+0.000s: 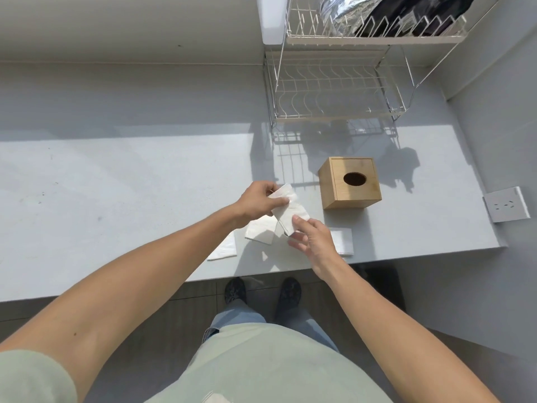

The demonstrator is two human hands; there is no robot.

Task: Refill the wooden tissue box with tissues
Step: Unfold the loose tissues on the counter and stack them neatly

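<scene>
The wooden tissue box (350, 184) stands upright on the grey counter (116, 184), its oval top opening dark. Left of and nearer than the box, both hands hold one folded white tissue (289, 210) above the counter. My left hand (258, 202) pinches its far end; my right hand (312, 238) grips its near end with thumb and fingers. Three more tissues lie flat on the counter: one (260, 232) under the held tissue, one (223, 248) near the front edge by my left forearm, one (343, 241) right of my right hand.
A white wire dish rack (334, 91) with two tiers stands at the back right, dark and silvery items on its upper tier. A wall socket (507, 206) sits on the right wall. The counter's front edge runs just behind my shoes.
</scene>
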